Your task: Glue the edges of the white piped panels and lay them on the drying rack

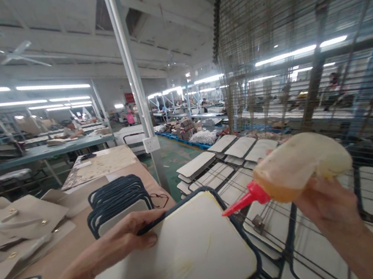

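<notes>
My left hand (pixel 131 233) grips the upper left edge of a white panel with a dark blue rim (pixel 195 253), holding it flat in front of me. Faint yellowish glue streaks show on its surface. My right hand (pixel 328 203) holds a squeeze bottle of amber glue (pixel 299 165) with a red nozzle (pixel 242 201). The nozzle tip points left and hovers just above the panel's right edge.
A stack of similar dark-rimmed panels (pixel 118 202) lies on the brown worktable (pixel 66 257), with beige bag pieces (pixel 24 221) at left. A wire drying rack (pixel 320 241) carrying more panels stands at right. A metal post (pixel 129 72) rises ahead. People work at distant tables.
</notes>
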`<action>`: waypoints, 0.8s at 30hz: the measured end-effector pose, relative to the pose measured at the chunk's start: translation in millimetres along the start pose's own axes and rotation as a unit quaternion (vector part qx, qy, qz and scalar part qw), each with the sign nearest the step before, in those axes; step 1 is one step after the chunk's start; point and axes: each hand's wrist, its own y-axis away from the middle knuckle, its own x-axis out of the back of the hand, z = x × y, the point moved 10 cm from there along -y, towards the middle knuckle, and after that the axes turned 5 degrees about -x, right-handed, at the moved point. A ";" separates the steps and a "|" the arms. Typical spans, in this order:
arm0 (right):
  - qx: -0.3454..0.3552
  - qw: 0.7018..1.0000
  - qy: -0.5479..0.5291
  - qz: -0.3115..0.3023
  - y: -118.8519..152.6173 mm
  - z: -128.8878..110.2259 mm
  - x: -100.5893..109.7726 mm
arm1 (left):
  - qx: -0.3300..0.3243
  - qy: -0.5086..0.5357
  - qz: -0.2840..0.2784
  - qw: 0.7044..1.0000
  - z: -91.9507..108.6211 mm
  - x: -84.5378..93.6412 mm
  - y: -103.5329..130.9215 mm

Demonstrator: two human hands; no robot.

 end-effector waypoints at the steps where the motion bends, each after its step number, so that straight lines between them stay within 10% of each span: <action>1: 0.024 0.999 -0.009 0.032 7.4 -1.0 7.9 | 0.011 0.010 -0.026 1.000 -4.7 -5.0 -2.8; 10: 0.026 0.964 -0.091 0.247 64.1 48.2 60.5 | -0.010 0.084 0.106 0.991 -45.8 -12.4 -19.7; 20: 0.114 0.976 -0.028 0.186 35.0 43.1 65.9 | -0.004 0.205 0.098 0.974 -64.7 -41.5 -36.1; 24: 0.008 0.987 0.020 0.157 50.6 76.6 75.1 | -0.005 0.229 0.104 0.968 -70.5 -41.3 -47.3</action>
